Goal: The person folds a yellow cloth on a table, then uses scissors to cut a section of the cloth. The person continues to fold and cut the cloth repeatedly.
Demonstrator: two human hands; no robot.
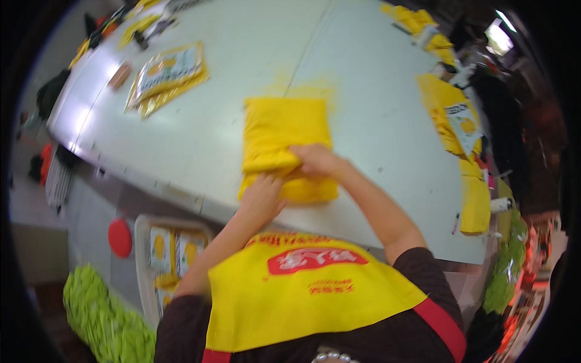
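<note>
A yellow fabric piece, folded into a thick rectangle, lies on the pale table near its front edge. My left hand is closed on the near fold of the cloth, its fingertips tucked partly out of sight under the layer. From the right, my right hand grips the same fold with bent fingers, close beside the left. The front part of the cloth is bunched between the two hands, while its far part lies flat. Whether it is a garment or a plain cloth, I cannot tell.
Flat clear-wrapped yellow packs lie at the far left beside a small brown block. Yellow cloth pieces line the right side. Below the table's left edge stand a white bin of packs, a red stool and lime-green fabric.
</note>
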